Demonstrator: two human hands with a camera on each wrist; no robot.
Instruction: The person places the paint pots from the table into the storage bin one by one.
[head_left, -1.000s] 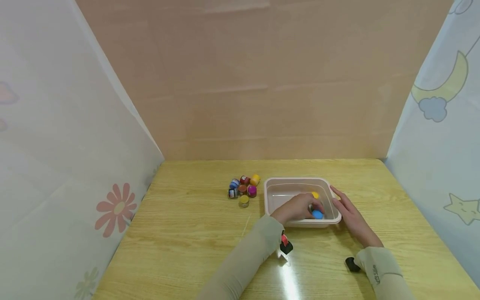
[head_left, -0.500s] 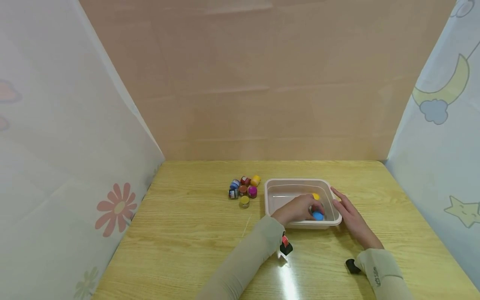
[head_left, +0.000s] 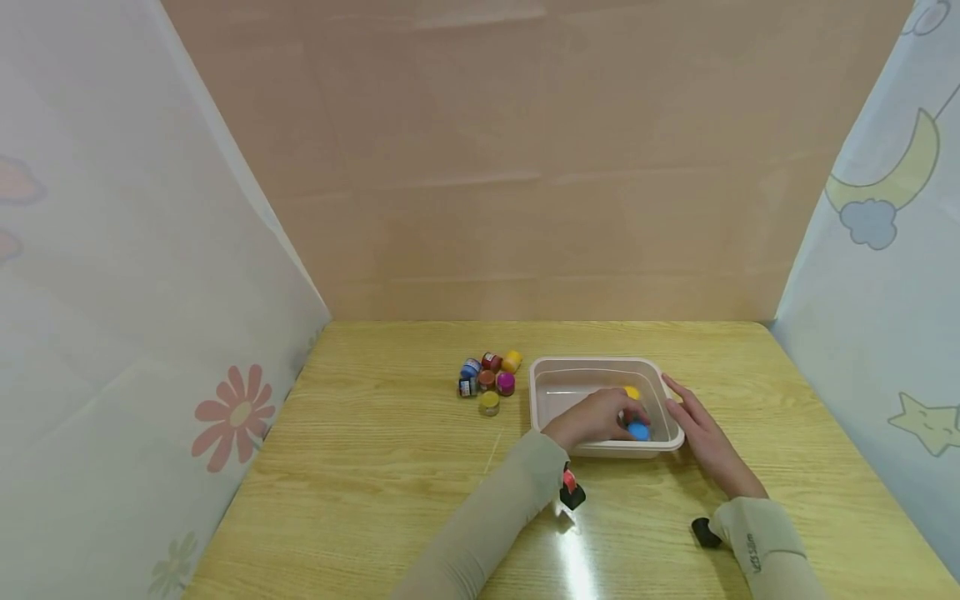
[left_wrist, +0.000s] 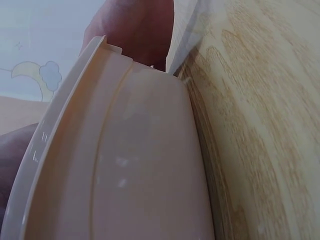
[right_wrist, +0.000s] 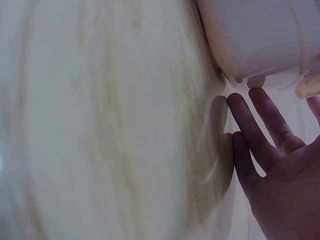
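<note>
A pale pink plastic basin (head_left: 551, 364) stands on the wooden table, right of centre. My left hand (head_left: 596, 414) reaches into it over the near side. Thumb and fingers curl at a small blue-topped paint jar (head_left: 638, 431) near the basin's right end, partly covering it. Behind those fingers a yellow jar (head_left: 632, 392) shows in part. My right hand (head_left: 705, 437) lies along the basin's right end, thumb and fingers extended against the rim. In the right wrist view, its spread fingers (right_wrist: 267, 112) stand close to the basin's outer wall (right_wrist: 250, 35).
Left of the basin several small paint jars (head_left: 487, 381) lie and stand in a cluster, with blue, red, orange, purple and yellow colours. A yellow-lidded jar (head_left: 489, 404) sits at its near edge. Patterned cloth walls (head_left: 247, 250) enclose the table's sides.
The blue-topped jar has shifted very slightly right beside my left fingers. Both hands keep practically the same place, and the whole head view has drifted a little.
</note>
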